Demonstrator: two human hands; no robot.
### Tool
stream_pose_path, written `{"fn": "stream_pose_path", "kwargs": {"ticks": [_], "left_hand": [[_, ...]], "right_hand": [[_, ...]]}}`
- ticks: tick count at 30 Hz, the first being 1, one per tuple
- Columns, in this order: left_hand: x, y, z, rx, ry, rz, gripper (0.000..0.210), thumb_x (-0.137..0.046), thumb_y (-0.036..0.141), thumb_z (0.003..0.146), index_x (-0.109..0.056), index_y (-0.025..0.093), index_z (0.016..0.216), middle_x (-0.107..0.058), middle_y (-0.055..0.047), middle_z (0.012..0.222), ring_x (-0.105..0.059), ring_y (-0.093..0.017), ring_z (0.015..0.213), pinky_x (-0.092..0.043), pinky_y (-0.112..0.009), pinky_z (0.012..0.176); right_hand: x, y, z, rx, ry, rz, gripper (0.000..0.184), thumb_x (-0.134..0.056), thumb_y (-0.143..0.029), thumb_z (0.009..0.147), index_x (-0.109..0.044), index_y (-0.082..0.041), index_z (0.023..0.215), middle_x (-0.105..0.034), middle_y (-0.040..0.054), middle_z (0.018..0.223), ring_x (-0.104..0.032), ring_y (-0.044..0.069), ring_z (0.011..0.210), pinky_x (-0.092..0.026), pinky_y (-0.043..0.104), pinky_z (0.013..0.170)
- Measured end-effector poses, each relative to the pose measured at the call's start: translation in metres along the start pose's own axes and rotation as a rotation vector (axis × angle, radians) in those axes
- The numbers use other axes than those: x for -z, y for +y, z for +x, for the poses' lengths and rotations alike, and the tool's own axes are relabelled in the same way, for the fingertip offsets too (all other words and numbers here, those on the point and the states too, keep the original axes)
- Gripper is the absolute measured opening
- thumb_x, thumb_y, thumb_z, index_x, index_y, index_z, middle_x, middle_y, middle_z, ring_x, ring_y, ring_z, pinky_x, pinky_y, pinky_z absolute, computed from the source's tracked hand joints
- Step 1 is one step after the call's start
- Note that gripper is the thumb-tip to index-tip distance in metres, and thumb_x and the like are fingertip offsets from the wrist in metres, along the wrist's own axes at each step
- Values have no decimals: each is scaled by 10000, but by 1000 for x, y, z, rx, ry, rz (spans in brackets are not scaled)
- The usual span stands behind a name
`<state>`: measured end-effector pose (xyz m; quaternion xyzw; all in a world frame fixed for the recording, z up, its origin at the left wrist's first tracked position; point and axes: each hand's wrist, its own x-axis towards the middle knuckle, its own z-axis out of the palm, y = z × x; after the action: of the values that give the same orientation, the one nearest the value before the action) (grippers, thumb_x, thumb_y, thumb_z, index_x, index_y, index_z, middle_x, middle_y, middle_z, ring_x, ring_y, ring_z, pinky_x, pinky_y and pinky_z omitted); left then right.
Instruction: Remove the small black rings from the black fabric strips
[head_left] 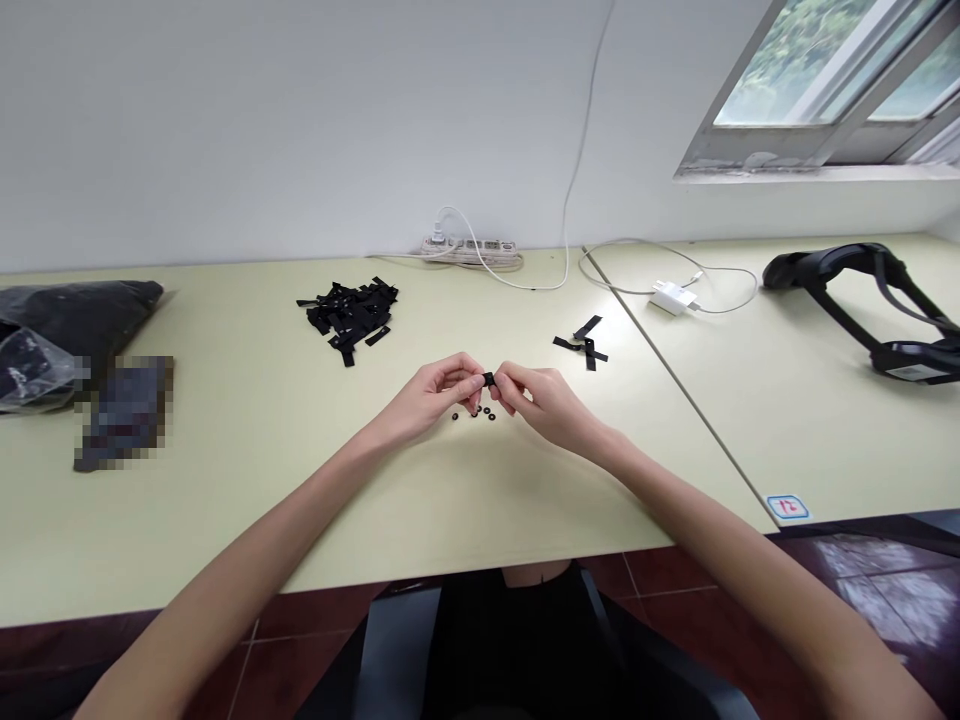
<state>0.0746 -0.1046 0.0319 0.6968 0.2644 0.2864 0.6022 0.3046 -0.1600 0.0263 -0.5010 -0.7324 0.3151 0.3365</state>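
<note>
Pale yellow-green tabletop (225, 440) meets a plain white wall (262, 120) at twelve o'clock. Near its front edge, the left hand (444, 385) and right hand (541, 395) nearly meet, thumb and fingertips of each pinched on a small black flat piece (489, 380). It is raised between them, its short visible part bridging nine to three o'clock; the fingers cover its ends, so I cannot tell its full long axis. Just beside the hands, toward six and seven o'clock, lie several small black round rings (492, 417). Near the right hand, at two o'clock, is a loose group of thin black strips (590, 350): one points to two o'clock, another runs twelve to six. At ten o'clock sits a heap of matching black strips (352, 312), lying every way. Further out are a white multi-socket power strip (469, 250) at twelve, a white box-shaped adapter (673, 297) at two and a black curved headset (832, 275) between two and three.
</note>
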Motion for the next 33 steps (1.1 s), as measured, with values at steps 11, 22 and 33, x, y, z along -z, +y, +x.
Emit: {"fn": "stream_pose_path", "kwargs": {"ticks": [11, 22, 33], "left_hand": [[11, 7, -2, 122, 52, 269, 347, -699, 550, 1050, -731, 205, 1045, -736, -38, 894, -667, -200, 846, -533, -351, 881], [14, 5, -2, 114, 63, 328, 328, -678, 534, 1063, -724, 209, 1045, -746, -43, 929, -678, -204, 856, -529, -340, 870], [9, 2, -5, 62, -28, 328, 284, -672, 487, 1088, -760, 222, 1037, -750, -47, 919, -669, -206, 867, -508, -333, 833]], "right_hand": [[3, 13, 4, -2, -9, 104, 190, -615, -415, 1104, -684, -255, 1026, -799, 31, 916, -734, 203, 835, -565, 364, 809], [-4, 15, 2, 138, -14, 86, 104, -651, -308, 1067, -721, -251, 1016, -793, 43, 1059, -748, 196, 915, -630, 387, 890], [-3, 10, 3, 104, 49, -54, 188, -672, -403, 1097, -699, -260, 977, -767, 53, 1030, -684, 245, 1033, -529, 398, 924]]}}
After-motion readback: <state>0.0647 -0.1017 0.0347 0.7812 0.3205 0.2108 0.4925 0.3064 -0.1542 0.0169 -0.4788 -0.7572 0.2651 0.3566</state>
